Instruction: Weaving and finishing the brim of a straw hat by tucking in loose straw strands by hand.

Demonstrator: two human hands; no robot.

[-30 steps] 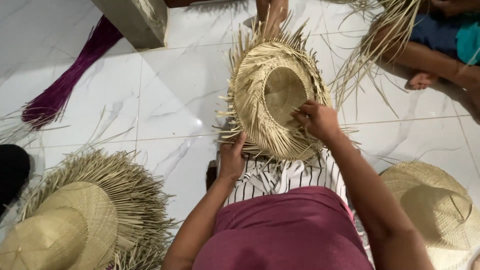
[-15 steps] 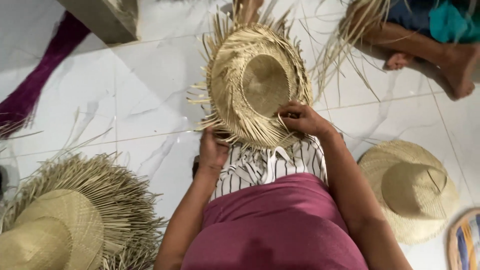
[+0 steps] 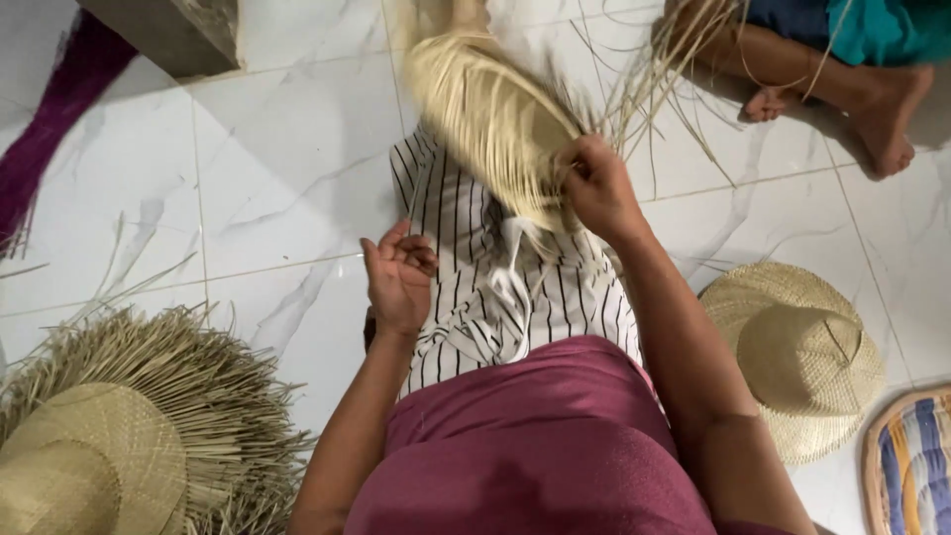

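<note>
Tilted up on edge since half a second ago, no longer lying flat over the lap with both hands at its rim: pale unfinished woven straw hat (image 3: pixel 492 119) with loose uncut strands fanning off its brim, blurred by motion, raised above the black-and-white striped cloth (image 3: pixel 495 287) on the knees. Gripped at the lower right edge of the brim by the right hand (image 3: pixel 597 188), fingers clenched around the weave, wrist bent, forearm running up from the lower right. Off the hat now, the left hand (image 3: pixel 399 280), hovering palm up just left of the striped cloth, fingers loosely curled and holding nothing, well clear of the brim. Below, maroon skirt (image 3: pixel 535 446) across the lap. On the white marble-patterned tile floor (image 3: pixel 287 159): a second unfinished straw hat with a ragged fringe (image 3: pixel 119 436) at lower left, a finished round straw hat (image 3: pixel 797 357) at right, a striped cushion (image 3: pixel 916 461) at the lower right corner, a purple bundle of fibre (image 3: pixel 50 139) at upper left. At top right, another person's bare feet (image 3: pixel 872 109) among loose straw strands.
</note>
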